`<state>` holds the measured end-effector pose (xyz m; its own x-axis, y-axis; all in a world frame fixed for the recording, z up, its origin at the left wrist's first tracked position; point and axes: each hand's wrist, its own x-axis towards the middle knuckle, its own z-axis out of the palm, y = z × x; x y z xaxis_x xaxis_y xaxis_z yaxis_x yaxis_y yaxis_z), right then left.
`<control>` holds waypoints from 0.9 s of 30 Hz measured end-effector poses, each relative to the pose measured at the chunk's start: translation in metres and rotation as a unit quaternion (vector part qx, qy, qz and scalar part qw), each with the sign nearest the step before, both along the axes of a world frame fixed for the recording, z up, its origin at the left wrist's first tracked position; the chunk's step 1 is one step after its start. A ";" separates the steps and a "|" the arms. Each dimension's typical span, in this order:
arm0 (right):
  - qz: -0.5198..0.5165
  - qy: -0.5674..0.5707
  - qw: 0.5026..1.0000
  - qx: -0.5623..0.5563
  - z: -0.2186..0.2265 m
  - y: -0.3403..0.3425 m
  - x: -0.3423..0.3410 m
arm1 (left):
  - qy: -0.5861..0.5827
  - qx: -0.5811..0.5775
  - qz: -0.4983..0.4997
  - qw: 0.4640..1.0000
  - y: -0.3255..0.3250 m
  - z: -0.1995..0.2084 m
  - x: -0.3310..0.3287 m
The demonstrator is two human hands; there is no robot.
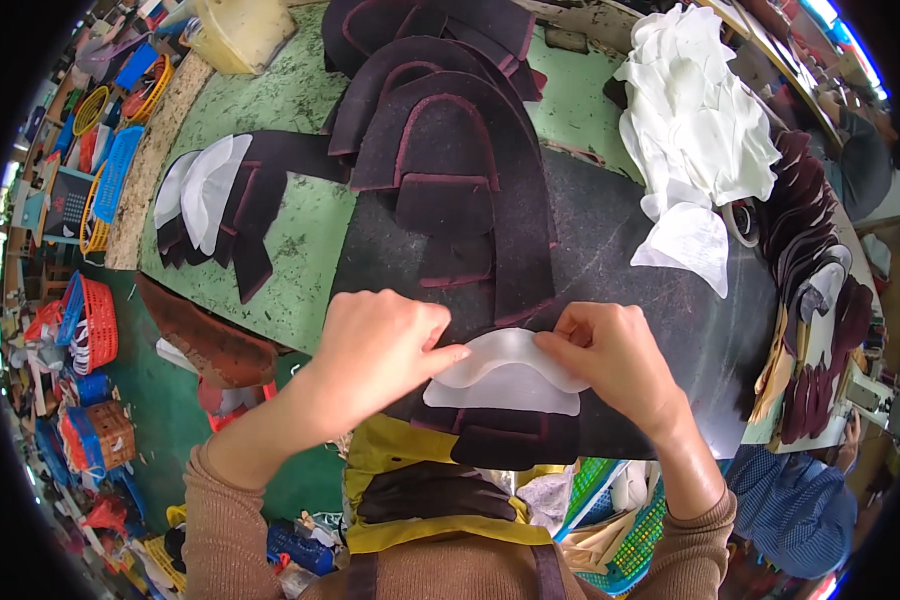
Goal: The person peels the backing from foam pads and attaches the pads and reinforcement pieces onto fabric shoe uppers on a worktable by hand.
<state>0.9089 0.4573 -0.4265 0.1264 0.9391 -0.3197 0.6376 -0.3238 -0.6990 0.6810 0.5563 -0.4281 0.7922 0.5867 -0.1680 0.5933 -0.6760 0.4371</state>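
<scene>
A white, translucent crescent-shaped piece [505, 392] lies over a dark cut fabric piece [505, 437] at the table's near edge, its upper part bulging in a curved fold. My left hand [385, 340] is closed, with its thumb pressed to the left end of the white piece. At the opposite end, my right hand [610, 360] pinches the piece between thumb and curled fingers. Just beyond my hands, U-shaped black pieces with maroon edges [445, 140] overlap in a long stack.
A heap of white crescent pieces [695, 110] stands at the far right. More white pieces [210, 190] lie on dark ones at the left. Maroon pieces [805, 200] line the right edge. A person in blue [795, 510] sits at the lower right. Baskets [88, 320] stand left.
</scene>
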 end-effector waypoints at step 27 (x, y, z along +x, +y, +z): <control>-0.089 -0.092 0.986 0.105 0.007 -0.090 -0.012 | -0.206 0.042 -0.069 0.975 -0.093 -0.034 0.022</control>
